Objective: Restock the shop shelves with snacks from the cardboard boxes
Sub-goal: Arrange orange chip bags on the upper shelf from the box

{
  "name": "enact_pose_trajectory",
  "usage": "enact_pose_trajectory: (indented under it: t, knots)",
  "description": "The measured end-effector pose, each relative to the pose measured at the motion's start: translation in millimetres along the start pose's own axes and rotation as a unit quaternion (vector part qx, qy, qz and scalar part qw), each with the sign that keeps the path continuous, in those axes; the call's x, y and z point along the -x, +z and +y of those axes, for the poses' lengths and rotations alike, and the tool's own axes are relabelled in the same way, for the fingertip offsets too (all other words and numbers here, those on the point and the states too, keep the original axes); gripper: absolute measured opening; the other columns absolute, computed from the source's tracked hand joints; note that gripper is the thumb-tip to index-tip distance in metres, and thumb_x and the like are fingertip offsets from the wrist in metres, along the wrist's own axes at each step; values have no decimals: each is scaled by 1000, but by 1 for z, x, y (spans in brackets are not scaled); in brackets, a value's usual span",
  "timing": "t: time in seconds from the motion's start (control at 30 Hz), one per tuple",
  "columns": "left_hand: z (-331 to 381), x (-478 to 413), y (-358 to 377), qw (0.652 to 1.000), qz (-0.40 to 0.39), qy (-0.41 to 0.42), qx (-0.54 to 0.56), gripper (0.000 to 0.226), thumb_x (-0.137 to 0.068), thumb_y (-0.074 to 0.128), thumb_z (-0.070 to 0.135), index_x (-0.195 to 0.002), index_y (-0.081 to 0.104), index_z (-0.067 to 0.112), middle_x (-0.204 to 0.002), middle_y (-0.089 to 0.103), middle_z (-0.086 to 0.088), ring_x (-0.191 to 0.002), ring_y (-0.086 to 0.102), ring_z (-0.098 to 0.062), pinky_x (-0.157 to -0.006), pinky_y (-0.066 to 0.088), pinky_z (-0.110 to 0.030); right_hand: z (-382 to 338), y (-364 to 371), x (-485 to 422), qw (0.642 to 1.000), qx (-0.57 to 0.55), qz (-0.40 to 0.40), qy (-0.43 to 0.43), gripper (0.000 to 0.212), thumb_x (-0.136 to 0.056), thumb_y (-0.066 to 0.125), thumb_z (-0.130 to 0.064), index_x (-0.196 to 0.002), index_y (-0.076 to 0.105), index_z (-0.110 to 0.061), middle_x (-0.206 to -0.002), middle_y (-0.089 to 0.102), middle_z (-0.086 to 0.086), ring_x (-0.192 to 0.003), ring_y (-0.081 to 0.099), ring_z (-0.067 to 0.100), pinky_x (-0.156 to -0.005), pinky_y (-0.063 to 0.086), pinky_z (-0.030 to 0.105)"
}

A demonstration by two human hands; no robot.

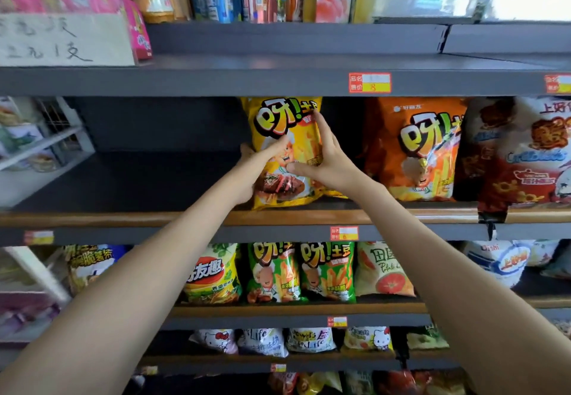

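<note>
Head view: left hand [254,169] clasped round yellow snack bag [282,130], right hand [325,160] flat on it, atop dark shelf [139,183].

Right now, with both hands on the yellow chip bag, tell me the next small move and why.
Probably push the yellow chip bag back a little, then let go. Its bottom sits right at the shelf's front lip, the left hand grips its edge, and the right hand lies flat on it.

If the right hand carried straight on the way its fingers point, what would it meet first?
The right hand lies on the yellow snack bag, fingers pointing up along it. Carried on, they would probably meet the underside of the upper shelf first, though depth is unclear.
</note>
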State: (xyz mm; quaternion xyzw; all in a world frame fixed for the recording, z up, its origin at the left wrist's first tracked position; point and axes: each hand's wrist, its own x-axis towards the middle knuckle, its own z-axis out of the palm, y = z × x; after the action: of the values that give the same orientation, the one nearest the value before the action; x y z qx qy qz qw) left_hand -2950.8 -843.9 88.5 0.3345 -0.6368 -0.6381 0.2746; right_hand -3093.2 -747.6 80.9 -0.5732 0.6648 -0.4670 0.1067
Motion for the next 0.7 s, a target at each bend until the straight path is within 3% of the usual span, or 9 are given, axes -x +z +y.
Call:
enact_pose_trajectory:
  t: [0.13, 0.3, 0.37, 0.43, 0.47, 0.53, 0.57, 0.63, 0.7]
  knots:
    - [-17, -41, -10, 982, -97, 75, -143, 123, -76, 79, 18, -146, -20, 39, -146, 24, 7, -132, 34, -16, -110, 32, -37, 33, -5, -23, 1000, 14, 11, 14, 117, -75, 82, -27, -154, -5, -28, -156, 10, 7, -140, 17, 15, -109, 20, 26]
    - [-22, -86, 1, 922, -82, 204, -320, 121, -82, 74, 15, -145, -29, 26, -143, 39, -3, -111, 54, -14, -88, 44, -23, 60, 5, -50, 996, 69, 53, 28, 118, -76, 81, -24, -151, -9, -35, -157, 3, 15, -147, 9, 32, -118, 18, 52]
    - [-18, -108, 7, 899, -65, 231, -365, 118, -84, 74, 20, -147, -25, 28, -118, 57, -4, -79, 63, -9, -71, 49, -18, 70, 6, -62, 990, 96, 98, 24, 115, -77, 80, -22, -153, -6, -28, -156, 4, 18, -144, 14, 37, -117, 20, 52]
    - [-20, -128, 14, 879, -43, 264, -396, 112, -86, 72, 21, -148, -21, 30, -82, 52, 4, -47, 51, -2, -46, 38, -8, 81, 4, -73, 980, 153, 128, 25, 111, -80, 78, -23, -153, -5, -25, -157, 3, 19, -141, 18, 42, -114, 23, 50]
    - [-22, -136, 20, 867, -31, 280, -411, 110, -87, 70, 22, -149, -20, 31, -76, 48, 6, -43, 48, -3, -41, 35, -9, 85, 4, -77, 972, 190, 135, 35, 110, -82, 75, -27, -153, -8, -26, -157, 2, 18, -141, 18, 42, -112, 24, 51]
    - [-27, -150, 30, 848, -23, 295, -440, 103, -90, 66, 28, -149, -18, 37, -92, 56, -5, -63, 60, -15, -53, 46, -16, 90, 5, -85, 948, 282, 134, 62, 109, -84, 72, -35, -152, -14, -31, -159, -4, 15, -143, 11, 38, -112, 26, 52]
    - [-31, -158, 34, 842, -24, 295, -451, 100, -91, 64, 33, -148, -17, 41, -116, 55, -15, -88, 64, -28, -72, 53, -27, 91, 6, -88, 931, 337, 128, 64, 110, -84, 71, -39, -151, -15, -32, -159, -7, 14, -145, 6, 35, -113, 25, 52]
    - [-33, -169, 37, 819, -20, 279, -500, 98, -91, 62, 41, -145, -19, 48, -153, 21, -22, -130, 42, -42, -102, 42, -46, 91, 5, -95, 898, 424, 111, 43, 112, -83, 71, -40, -151, -18, -31, -159, -15, 12, -147, -6, 31, -116, 19, 52]
    - [-28, -174, 33, 788, -5, 251, -562, 101, -88, 63, 49, -145, -21, 48, -159, -14, -15, -143, 16, -44, -110, 31, -50, 89, 0, -103, 875, 477, 86, 14, 116, -82, 71, -44, -149, -22, -32, -158, -23, 8, -147, -15, 29, -118, 10, 54]
